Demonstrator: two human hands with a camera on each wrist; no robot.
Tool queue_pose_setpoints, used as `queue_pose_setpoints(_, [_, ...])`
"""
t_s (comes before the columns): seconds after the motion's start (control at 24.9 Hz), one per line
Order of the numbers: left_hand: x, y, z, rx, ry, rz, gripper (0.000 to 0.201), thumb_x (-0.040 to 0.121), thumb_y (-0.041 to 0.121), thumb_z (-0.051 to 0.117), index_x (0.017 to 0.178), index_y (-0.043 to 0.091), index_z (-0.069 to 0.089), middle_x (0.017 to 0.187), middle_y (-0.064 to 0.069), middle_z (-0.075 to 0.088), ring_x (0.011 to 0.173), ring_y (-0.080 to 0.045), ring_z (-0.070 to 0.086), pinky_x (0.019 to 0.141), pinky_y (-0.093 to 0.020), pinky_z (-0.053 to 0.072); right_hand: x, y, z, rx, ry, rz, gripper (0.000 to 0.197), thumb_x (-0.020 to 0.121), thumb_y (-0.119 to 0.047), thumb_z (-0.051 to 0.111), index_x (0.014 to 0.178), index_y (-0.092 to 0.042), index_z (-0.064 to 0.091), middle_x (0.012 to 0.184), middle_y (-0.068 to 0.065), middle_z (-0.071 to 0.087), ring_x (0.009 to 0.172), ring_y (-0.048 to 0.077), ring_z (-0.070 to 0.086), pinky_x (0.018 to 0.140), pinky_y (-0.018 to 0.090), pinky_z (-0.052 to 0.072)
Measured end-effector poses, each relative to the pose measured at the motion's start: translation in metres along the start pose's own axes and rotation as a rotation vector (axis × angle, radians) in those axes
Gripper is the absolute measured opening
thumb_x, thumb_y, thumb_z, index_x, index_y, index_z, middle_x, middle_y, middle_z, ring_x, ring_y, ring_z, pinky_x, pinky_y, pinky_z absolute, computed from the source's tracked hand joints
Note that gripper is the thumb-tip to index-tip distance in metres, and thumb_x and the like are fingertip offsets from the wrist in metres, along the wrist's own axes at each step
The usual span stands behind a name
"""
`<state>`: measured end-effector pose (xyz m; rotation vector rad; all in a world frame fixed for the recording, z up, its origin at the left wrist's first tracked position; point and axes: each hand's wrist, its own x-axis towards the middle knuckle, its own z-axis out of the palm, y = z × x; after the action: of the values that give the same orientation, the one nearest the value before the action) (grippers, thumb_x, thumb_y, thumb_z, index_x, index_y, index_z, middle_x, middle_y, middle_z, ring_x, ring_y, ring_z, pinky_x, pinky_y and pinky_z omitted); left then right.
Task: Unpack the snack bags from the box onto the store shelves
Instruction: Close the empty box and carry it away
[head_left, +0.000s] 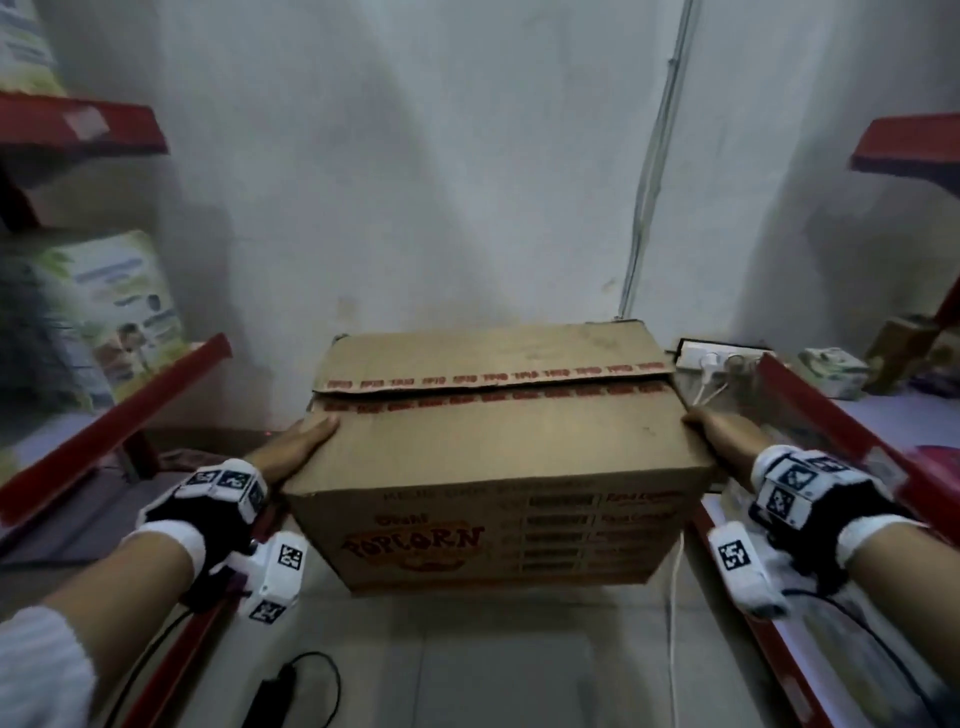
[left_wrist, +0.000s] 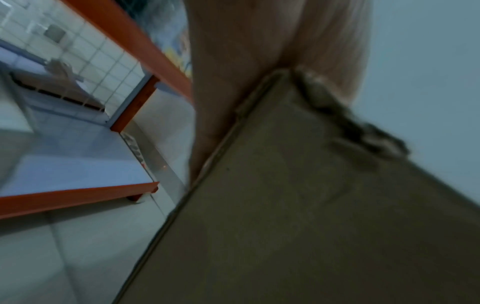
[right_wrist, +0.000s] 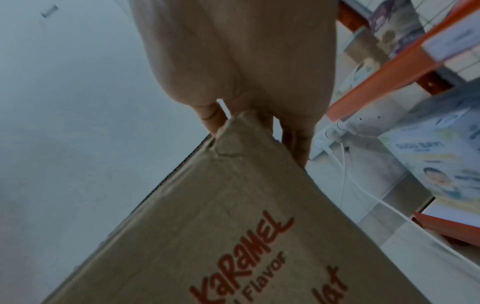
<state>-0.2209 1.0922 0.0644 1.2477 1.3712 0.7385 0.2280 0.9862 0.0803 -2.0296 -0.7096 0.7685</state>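
item: brown corrugated cardboard box printed "popcorn" in red (head_left: 493, 467), top flaps closed with a red-lettered tape seam across the lid, at centre of the head view, apparently held clear of the pale tiled floor (head_left: 467, 665) between two shelf runs. left hand (head_left: 296, 449): flat against the box's 9 o'clock side, fingers straight, thumb lying on the top edge; pressing, not curled round anything. right hand (head_left: 722, 431): at the 3 o'clock side, fingers extended along the cardboard; the right wrist view shows fingertips (right_wrist: 296, 144) reaching past a crumpled corner. snack bags: none visible, presumably inside. surroundings: red-edged metal store shelves at 9 o'clock (head_left: 119, 415) and 3 o'clock (head_left: 831, 421); pale printed packs on the left shelf (head_left: 109, 312); white power strip with plugged cables (head_left: 717, 356) at 2 o'clock, just behind the box. risks, as judged: grip is by side pressure only, so a slackened squeeze may let the box slide down; the dented corner could buckle; setting down rearward may snag the cables; the narrow aisle could knock the box against the shelf lips.
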Motion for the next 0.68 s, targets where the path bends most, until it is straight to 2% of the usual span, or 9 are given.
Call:
queue_pose_setpoints(0.04, [0.029, -0.004, 0.005, -0.023, -0.037, -0.022, 0.048, 0.096, 0.034, 0.050, 0.138, 0.013, 0.043, 0.122, -0.019, 0.060, 0.100, -0.031, 0.061, 0.091, -0.041, 0.047, 0.026, -0.001, 0.017, 0.021, -0.045, 0.048, 0.034, 0.091, -0.033, 0.051, 0.109, -0.004, 0.058, 0.113, 0.023, 0.061, 0.091, 0.035, 0.060, 0.075, 0.038, 0.049])
queue_pose_setpoints(0.12, [0.078, -0.015, 0.011, -0.034, -0.061, -0.032, 0.050, 0.091, 0.025, 0.059, 0.138, 0.022, 0.042, 0.120, -0.016, 0.061, 0.102, -0.033, 0.062, 0.092, -0.046, 0.050, 0.065, 0.000, 0.051, 0.065, -0.139, 0.118, 0.033, 0.084, -0.041, 0.055, 0.107, -0.017, 0.056, 0.105, 0.018, 0.062, 0.091, 0.034, 0.060, 0.075, 0.039, 0.050])
queue_pose_setpoints(0.2, [0.113, -0.024, 0.017, -0.029, -0.003, -0.006, 0.056, 0.087, 0.018, 0.066, 0.136, 0.029, 0.042, 0.121, -0.014, 0.060, 0.105, -0.034, 0.061, 0.089, -0.051, 0.052, 0.097, 0.006, 0.078, 0.057, -0.193, 0.072, 0.032, 0.079, -0.033, 0.060, 0.110, -0.028, 0.051, 0.104, 0.013, 0.062, 0.088, 0.033, 0.060, 0.071, 0.041, 0.053])
queue_pose_setpoints(0.28, [0.144, -0.033, 0.025, -0.052, 0.064, 0.000, 0.054, 0.086, 0.020, 0.067, 0.132, 0.035, 0.043, 0.117, -0.010, 0.060, 0.093, -0.028, 0.063, 0.067, -0.041, 0.059, 0.122, 0.018, 0.103, 0.060, -0.167, 0.020, 0.049, 0.074, -0.022, 0.063, 0.119, -0.030, 0.047, 0.107, 0.012, 0.061, 0.091, 0.036, 0.061, 0.077, 0.052, 0.055])
queue_pose_setpoints(0.32, [0.159, -0.039, 0.030, -0.071, 0.084, -0.001, 0.054, 0.086, 0.022, 0.067, 0.131, 0.038, 0.043, 0.114, -0.008, 0.060, 0.087, -0.024, 0.063, 0.058, -0.035, 0.057, 0.133, 0.025, 0.113, 0.074, -0.144, 0.004, 0.054, 0.073, -0.018, 0.063, 0.123, -0.028, 0.048, 0.110, 0.012, 0.062, 0.094, 0.037, 0.061, 0.083, 0.054, 0.054])
queue_pose_setpoints(0.36, [0.172, -0.046, 0.036, -0.083, 0.096, 0.006, 0.054, 0.086, 0.022, 0.068, 0.130, 0.038, 0.043, 0.113, -0.008, 0.060, 0.084, -0.021, 0.063, 0.056, -0.031, 0.055, 0.143, 0.034, 0.121, 0.092, -0.127, -0.017, 0.057, 0.072, -0.016, 0.064, 0.126, -0.027, 0.049, 0.114, 0.012, 0.062, 0.096, 0.036, 0.060, 0.087, 0.053, 0.052])
queue_pose_setpoints(0.44, [0.197, -0.065, 0.047, -0.098, 0.100, 0.016, 0.051, 0.084, 0.020, 0.069, 0.128, 0.034, 0.047, 0.115, -0.010, 0.061, 0.086, -0.022, 0.064, 0.062, -0.031, 0.056, 0.161, 0.050, 0.133, 0.109, -0.108, -0.050, 0.060, 0.072, -0.012, 0.064, 0.128, -0.028, 0.050, 0.119, 0.012, 0.061, 0.101, 0.034, 0.059, 0.093, 0.052, 0.050])
queue_pose_setpoints(0.56, [0.223, -0.094, 0.059, -0.111, 0.086, -0.016, 0.056, 0.081, 0.025, 0.073, 0.130, 0.033, 0.049, 0.117, -0.010, 0.063, 0.100, -0.031, 0.063, 0.085, -0.048, 0.054, 0.178, 0.063, 0.143, 0.123, -0.063, -0.049, 0.063, 0.075, -0.011, 0.065, 0.133, -0.028, 0.048, 0.122, 0.010, 0.060, 0.104, 0.032, 0.058, 0.096, 0.050, 0.048])
queue_pose_setpoints(0.68, [0.242, -0.111, 0.062, -0.119, 0.102, -0.030, 0.049, 0.079, 0.027, 0.075, 0.121, 0.039, 0.054, 0.112, -0.006, 0.066, 0.098, -0.032, 0.064, 0.083, -0.051, 0.054, 0.187, 0.070, 0.150, 0.037, -0.028, -0.039, 0.058, 0.078, -0.019, 0.066, 0.132, -0.031, 0.048, 0.117, 0.006, 0.061, 0.101, 0.031, 0.059, 0.095, 0.049, 0.048])
